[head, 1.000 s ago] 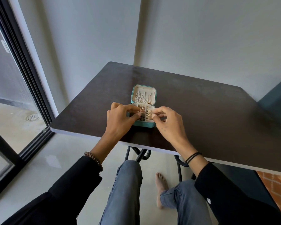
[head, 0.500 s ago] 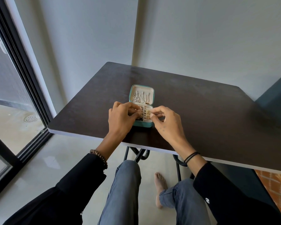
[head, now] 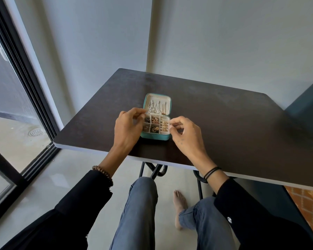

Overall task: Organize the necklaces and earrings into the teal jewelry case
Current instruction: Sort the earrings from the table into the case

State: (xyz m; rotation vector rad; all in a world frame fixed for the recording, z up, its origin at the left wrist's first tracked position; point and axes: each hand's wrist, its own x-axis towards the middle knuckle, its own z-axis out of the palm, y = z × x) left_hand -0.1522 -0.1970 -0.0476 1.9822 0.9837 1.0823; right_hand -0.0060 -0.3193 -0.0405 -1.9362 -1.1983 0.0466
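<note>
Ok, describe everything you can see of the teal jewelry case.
The teal jewelry case lies open on the dark table near its front edge, cream-lined lid tipped back. Thin chains hang in the lid; below are small compartments of gold-toned pieces, rings along the right. The left hand is at its left side, the right hand at its right; contact is unclear.

Black left sleeve (head: 79, 204) at 7 o'clock; black right sleeve (head: 251, 213) at 5 o'clock, with a white button (head: 229, 219). Brown bead bracelet (head: 103, 173) on the left wrist, black bands (head: 212, 172) on the right. Small dark dots (head: 182, 141) mark the right hand (head: 186, 136). Blue jeans (head: 139, 213) at 6 o'clock; bare foot (head: 179, 202).
</note>
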